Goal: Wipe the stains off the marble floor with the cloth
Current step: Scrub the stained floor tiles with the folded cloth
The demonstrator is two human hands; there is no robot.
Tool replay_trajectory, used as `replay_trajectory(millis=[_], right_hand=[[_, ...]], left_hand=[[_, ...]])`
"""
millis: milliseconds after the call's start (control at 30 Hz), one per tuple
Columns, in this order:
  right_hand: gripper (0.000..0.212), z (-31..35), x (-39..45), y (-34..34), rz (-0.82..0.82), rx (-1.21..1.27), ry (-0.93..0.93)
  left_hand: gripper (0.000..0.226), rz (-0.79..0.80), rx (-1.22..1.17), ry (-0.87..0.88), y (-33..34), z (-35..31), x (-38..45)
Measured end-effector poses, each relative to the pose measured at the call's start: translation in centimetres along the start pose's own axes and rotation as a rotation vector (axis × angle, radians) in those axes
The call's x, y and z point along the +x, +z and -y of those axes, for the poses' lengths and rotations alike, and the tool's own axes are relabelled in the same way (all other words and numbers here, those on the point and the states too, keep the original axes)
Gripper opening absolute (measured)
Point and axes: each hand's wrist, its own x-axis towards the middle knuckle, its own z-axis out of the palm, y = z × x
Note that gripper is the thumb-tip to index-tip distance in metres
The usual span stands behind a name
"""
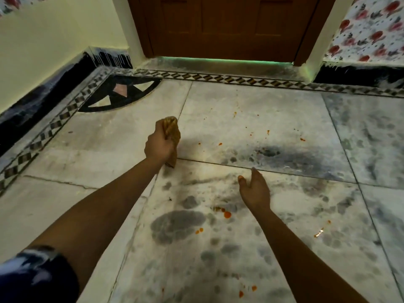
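Right now I am holding the cloth (172, 133) bunched in my left hand (158, 145), fingers clenched round it, above the marble floor (251, 119) near the joint between slabs; I cannot tell whether its lower tip is touching the floor. My right hand (254, 190) is hanging released, palm turned inward, fingers relaxed and grasping nothing.

Orange-red stains (226, 213) are lying just near my right wrist, with smaller spots scattering farther out to the right and more showing close to the near edge. Dark grey blotches are spreading across the slabs between my arms.

A wooden door (220, 25) is standing shut at the far side, with a checkered inlay border (218, 78) running in front of it and down the left. A black quarter-circle inlay (122, 94) is sitting in the far left corner, beside the black skirting (43, 92). Flowered fabric (369, 29) is hanging at the far right. Open floor is stretching to the right of both hands.
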Motion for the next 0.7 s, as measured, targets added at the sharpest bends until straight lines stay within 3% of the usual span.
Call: replay_trajectory(millis=[100, 233, 367, 467, 600, 700], right_hand=[[0.069, -1.4, 2.0, 1.0, -0.042, -0.247, -0.068], [0.079, -3.4, 4.2, 1.6, -0.163, -0.363, -0.111], [0.079, -4.4, 6.8, 1.9, -0.238, -0.395, -0.070], [0.079, -4.8, 7.7, 3.0, -0.277, -0.414, -0.028], [0.078, -5.5, 7.8, 4.0, -0.320, -0.460, -0.040], [0.078, -5.4, 7.9, 3.8, -0.311, -0.451, -0.040]], left_hand=[[0.054, -0.049, 0.289, 0.114, 3.4, 0.3, 2.7], [0.033, 0.154, 0.499, 0.308, 7.9, 1.2, 3.6], [0.049, 0.171, 0.691, 0.556, 9.3, 3.8, 4.6], [0.067, 0.230, 0.627, 0.473, 9.8, 6.0, 6.9], [0.062, 0.311, 0.666, 0.317, 13.0, 4.3, 9.1], [0.061, 0.349, 0.680, 0.373, 13.8, 3.7, 7.2]])
